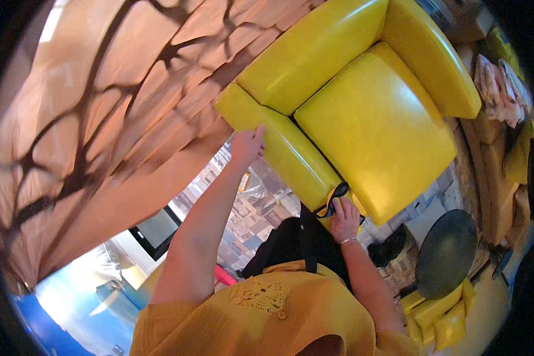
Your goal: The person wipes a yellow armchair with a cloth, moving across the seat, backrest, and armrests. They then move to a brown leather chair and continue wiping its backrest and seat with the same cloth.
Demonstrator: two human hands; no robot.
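Note:
A yellow leather-look armchair (378, 129) stands before me, its seat cushion and backrest in full view. My left hand (248, 144) is at the outer side of its near armrest (293, 155), close to the rear corner. The index finger points forward along the upholstery and the other fingers are partly curled; whether they grip is unclear. At the front end of that armrest, my right hand (345, 218) has its fingers around a small black strap-like item (337, 192). Part of that item is hidden behind the fingers, and its exact kind is unclear.
A brown curtain (160, 133) with dark branching shapes hangs at left. Behind my left arm lies a clear plastic packet (253, 184) on the patchwork-patterned floor (244, 218). A dark round tabletop (446, 253) and another yellow seat (445, 316) are at right. Folded cloths (500, 89) sit farther off.

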